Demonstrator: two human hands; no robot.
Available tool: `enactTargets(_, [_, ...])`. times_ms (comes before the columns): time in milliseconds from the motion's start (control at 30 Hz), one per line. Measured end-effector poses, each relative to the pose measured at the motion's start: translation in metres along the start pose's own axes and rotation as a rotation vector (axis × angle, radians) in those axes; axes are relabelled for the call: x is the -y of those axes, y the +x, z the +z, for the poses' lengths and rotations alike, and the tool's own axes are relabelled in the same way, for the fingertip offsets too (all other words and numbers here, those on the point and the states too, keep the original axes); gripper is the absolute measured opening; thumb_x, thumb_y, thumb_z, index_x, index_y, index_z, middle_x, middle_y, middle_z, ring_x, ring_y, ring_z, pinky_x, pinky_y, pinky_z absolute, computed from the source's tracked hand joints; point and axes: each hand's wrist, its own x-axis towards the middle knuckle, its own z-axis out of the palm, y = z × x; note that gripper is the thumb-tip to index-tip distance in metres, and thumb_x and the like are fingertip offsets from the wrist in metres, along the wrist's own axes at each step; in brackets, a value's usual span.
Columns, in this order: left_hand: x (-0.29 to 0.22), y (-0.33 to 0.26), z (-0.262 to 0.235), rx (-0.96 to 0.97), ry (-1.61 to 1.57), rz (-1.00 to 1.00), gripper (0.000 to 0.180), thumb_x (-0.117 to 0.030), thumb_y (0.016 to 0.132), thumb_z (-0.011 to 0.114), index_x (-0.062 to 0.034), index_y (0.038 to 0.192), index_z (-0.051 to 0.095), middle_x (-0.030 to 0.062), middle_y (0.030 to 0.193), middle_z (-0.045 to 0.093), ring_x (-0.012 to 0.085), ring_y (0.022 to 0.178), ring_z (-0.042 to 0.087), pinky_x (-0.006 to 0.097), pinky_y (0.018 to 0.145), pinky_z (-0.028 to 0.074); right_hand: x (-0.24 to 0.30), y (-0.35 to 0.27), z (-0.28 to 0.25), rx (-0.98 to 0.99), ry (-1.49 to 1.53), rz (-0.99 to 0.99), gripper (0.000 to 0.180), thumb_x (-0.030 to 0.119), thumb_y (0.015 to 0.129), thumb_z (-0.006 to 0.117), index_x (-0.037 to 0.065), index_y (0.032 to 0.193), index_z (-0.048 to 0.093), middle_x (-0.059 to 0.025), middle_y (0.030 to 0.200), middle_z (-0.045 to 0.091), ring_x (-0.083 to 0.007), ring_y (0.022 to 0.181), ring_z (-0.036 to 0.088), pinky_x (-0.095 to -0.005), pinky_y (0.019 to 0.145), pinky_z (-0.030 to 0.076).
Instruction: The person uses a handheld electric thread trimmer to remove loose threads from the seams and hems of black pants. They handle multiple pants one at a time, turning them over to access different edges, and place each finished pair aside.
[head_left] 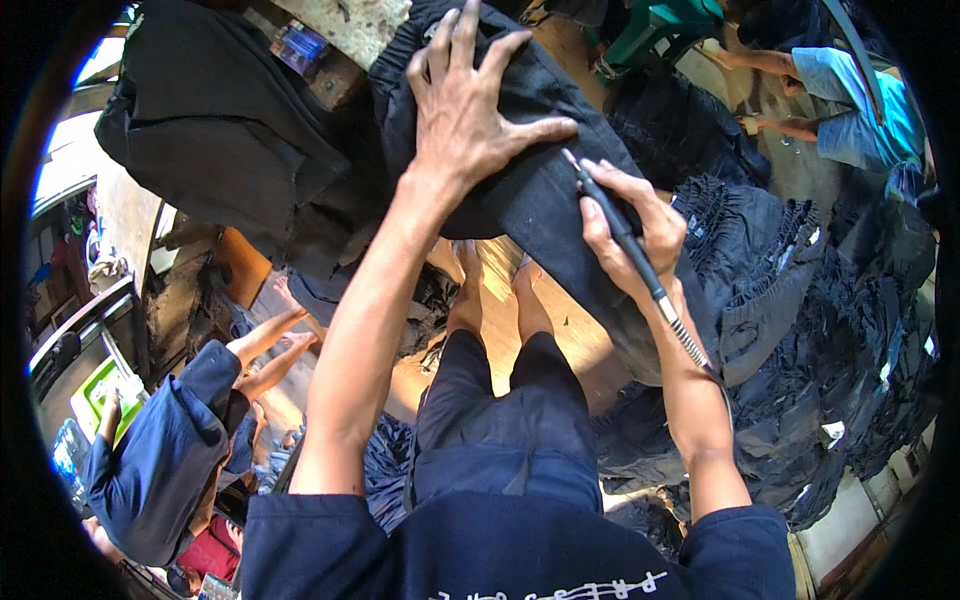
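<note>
Black trousers (570, 235) with a gathered waistband lie across in front of me, one leg slanting down to the right. On their upper part my left hand (460, 110) is laid flat, fingers spread and thumb pointing right. My right hand (645, 225) grips a black pen-shaped soldering iron (628, 245) with a coiled spring guard and a cord running back along the forearm. Its metal tip points up and left, close to the cloth just below my left thumb. Whether the tip touches the cloth I cannot tell.
More dark cloth (220, 130) hangs at the upper left beside a worn tabletop (350, 25). Heaped dark garments (760, 290) fill the right side. A person in dark blue (165, 450) sits at lower left, another in turquoise (895, 120) at upper right. A green plastic stool (655, 30) stands beyond.
</note>
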Motion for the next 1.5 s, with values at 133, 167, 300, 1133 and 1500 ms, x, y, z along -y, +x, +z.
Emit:
enactTargets(133, [0.009, 0.005, 0.002, 0.216, -0.095, -0.127, 0.085, -0.060, 0.079, 0.091, -0.0140, 0.147, 0.067, 0.0187, 0.169, 0.047, 0.0403, 0.153, 0.044, 0.053, 0.126, 0.032, -0.010, 0.017, 0.008, 0.002, -0.057, -0.113, 0.025, -0.001, 0.085, 0.084, -0.006, 0.110, 0.080, -0.0222, 0.110, 0.083, -0.0352, 0.110, 0.082, -0.0445, 0.105, 0.063])
enactTargets(167, [0.011, 0.005, 0.001, 0.217, -0.132, -0.134, 0.082, -0.060, 0.079, 0.092, -0.0139, 0.143, 0.069, 0.0182, 0.169, 0.047, 0.0390, 0.153, 0.044, 0.053, 0.126, 0.032, -0.011, 0.019, 0.008, 0.005, -0.077, -0.141, 0.025, -0.001, 0.085, 0.084, -0.007, 0.109, 0.080, -0.0220, 0.109, 0.083, -0.0353, 0.109, 0.082, -0.0449, 0.106, 0.062])
enactTargets(300, [0.009, 0.008, 0.003, 0.205, -0.119, -0.154, 0.081, -0.059, 0.077, 0.093, -0.0138, 0.140, 0.071, 0.0163, 0.168, 0.049, 0.0374, 0.151, 0.045, 0.053, 0.125, 0.033, -0.013, 0.021, 0.010, 0.012, -0.075, -0.121, 0.026, -0.001, 0.085, 0.085, -0.007, 0.110, 0.081, -0.0219, 0.109, 0.083, -0.0353, 0.110, 0.082, -0.0461, 0.106, 0.063])
enactTargets(1133, [0.003, 0.008, 0.006, 0.174, -0.094, -0.164, 0.078, -0.056, 0.074, 0.096, -0.0140, 0.137, 0.074, 0.0172, 0.162, 0.056, 0.0367, 0.150, 0.048, 0.051, 0.127, 0.032, -0.018, 0.016, 0.005, 0.010, -0.044, -0.088, 0.029, -0.003, 0.073, 0.084, -0.008, 0.102, 0.081, -0.0218, 0.098, 0.083, -0.0356, 0.103, 0.084, -0.0495, 0.103, 0.064])
enactTargets(1500, [-0.001, 0.009, 0.007, 0.188, -0.070, -0.199, 0.077, -0.055, 0.074, 0.096, -0.0151, 0.136, 0.074, 0.0152, 0.163, 0.055, 0.0368, 0.150, 0.048, 0.051, 0.127, 0.032, -0.018, 0.010, 0.001, 0.000, -0.011, -0.016, 0.026, -0.003, 0.082, 0.078, -0.010, 0.107, 0.079, -0.0263, 0.109, 0.082, -0.0378, 0.111, 0.081, -0.0522, 0.107, 0.062])
